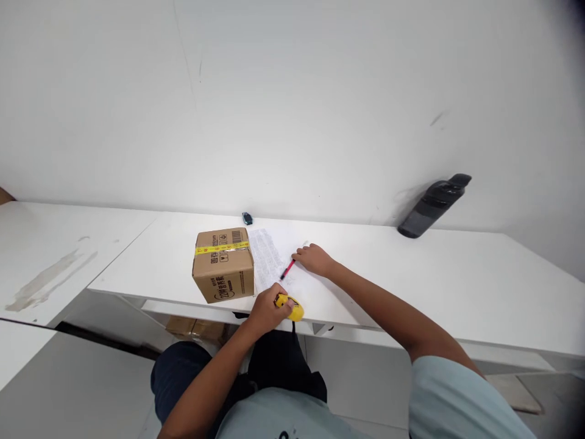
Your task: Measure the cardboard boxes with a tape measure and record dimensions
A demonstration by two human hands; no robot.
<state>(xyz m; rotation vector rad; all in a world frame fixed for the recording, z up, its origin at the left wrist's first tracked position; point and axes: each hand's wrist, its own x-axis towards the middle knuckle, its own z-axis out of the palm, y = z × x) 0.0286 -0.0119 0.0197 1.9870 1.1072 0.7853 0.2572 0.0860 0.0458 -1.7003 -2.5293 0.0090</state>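
Note:
My left hand (pixel 269 310) is closed around a yellow tape measure (pixel 295 310) at the front edge of the white table. A black strap hangs down from the tape measure. My right hand (pixel 313 260) is a little farther back, with its fingertips pinched on the upper end of a red pen (pixel 288 268). The pen's black end points toward my left hand, over a sheet of paper (pixel 265 251) covered in dense writing. Left of the paper stands a closed cardboard box (pixel 223 265) with yellow tape across its top, partly bordering the sheet.
Behind the box lies a small dark key fob (pixel 247 218). A dark bottle (pixel 432 206) stands near the wall on the right. The white table (pixel 411 286) runs along the wall, and another cardboard box (pixel 196 328) sits beneath it.

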